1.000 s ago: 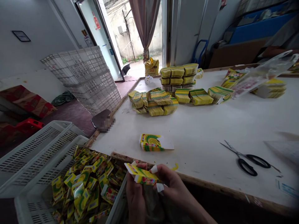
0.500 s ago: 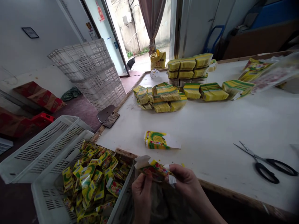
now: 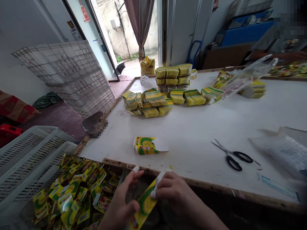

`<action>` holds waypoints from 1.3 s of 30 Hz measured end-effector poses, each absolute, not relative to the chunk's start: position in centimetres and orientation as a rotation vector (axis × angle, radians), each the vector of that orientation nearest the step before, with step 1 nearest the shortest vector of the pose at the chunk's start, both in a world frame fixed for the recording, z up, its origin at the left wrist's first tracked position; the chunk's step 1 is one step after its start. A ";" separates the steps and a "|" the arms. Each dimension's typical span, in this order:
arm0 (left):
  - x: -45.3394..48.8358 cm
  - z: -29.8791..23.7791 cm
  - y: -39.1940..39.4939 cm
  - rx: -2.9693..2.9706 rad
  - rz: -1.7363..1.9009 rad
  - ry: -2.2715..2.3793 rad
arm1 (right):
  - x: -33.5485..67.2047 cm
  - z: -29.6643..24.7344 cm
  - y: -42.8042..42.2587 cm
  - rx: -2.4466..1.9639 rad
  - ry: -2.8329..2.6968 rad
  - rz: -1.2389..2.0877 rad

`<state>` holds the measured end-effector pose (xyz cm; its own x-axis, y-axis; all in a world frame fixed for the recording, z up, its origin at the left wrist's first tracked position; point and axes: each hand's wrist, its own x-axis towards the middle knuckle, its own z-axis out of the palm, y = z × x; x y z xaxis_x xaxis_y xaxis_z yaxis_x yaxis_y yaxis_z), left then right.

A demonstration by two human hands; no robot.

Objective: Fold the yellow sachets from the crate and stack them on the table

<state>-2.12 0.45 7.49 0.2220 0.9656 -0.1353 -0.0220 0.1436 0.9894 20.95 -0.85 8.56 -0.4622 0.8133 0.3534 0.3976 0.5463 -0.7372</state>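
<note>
A small yellow-and-green printed carton [image 3: 146,200] slants down over the table's near edge, and my right hand [image 3: 176,191] pinches its upper end. My left hand [image 3: 122,199] is spread on the carton's left side, thumb close to its face; whether the thumb touches it I cannot tell. White coverings show on some of my fingertips. On the table just beyond lies a short stack of flat cartons [image 3: 146,145] with a white flap to the right. At the lower left, a white plastic crate [image 3: 14,209] holds many filled-looking yellow cartons [image 3: 72,198].
Black-handled scissors [image 3: 231,155] lie on the white table [image 3: 192,127], near a clear plastic bag [image 3: 283,153]. Bundled flat cartons [image 3: 155,102] are piled at the back. Stacked white crates [image 3: 72,73] stand left of the table. A person [image 3: 275,48] sits at the far right.
The view has swung to the right. My left hand has come off the carton and its fingers have spread. In my right hand the carton now tilts downward, broad face showing.
</note>
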 end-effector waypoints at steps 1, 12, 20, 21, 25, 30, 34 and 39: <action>-1.7 7.6 0.1 1.251 0.869 1.101 | 20.7 8.7 -1.2 -0.956 -2.142 0.697; 4.1 4.8 -3.3 1.533 1.183 1.372 | 19.2 3.7 -3.5 -1.223 -1.157 1.051; 5.8 4.6 -3.7 1.602 1.237 1.290 | 18.1 4.3 -2.2 -0.993 -0.913 1.588; 5.6 4.6 -3.6 1.630 1.216 1.302 | 18.1 4.5 -2.1 -0.997 -0.946 1.578; 4.5 4.1 -2.9 1.691 1.106 1.287 | 18.0 4.5 -2.1 -1.001 -1.129 1.456; 4.1 3.0 -2.4 1.547 1.131 1.327 | 17.7 4.0 -2.8 -0.980 -1.576 1.216; 4.7 3.2 -2.1 1.493 1.287 1.407 | 17.6 4.0 -2.5 -0.988 -1.656 1.083; 3.6 4.1 -1.8 1.614 1.268 1.353 | 18.1 3.4 -2.2 -1.049 -1.631 0.924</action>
<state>3.60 -1.81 4.13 -0.0100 0.9672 0.2537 0.3162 -0.2376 0.9185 18.08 -2.18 3.37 -0.1772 0.9335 0.3118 0.2124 0.3456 -0.9140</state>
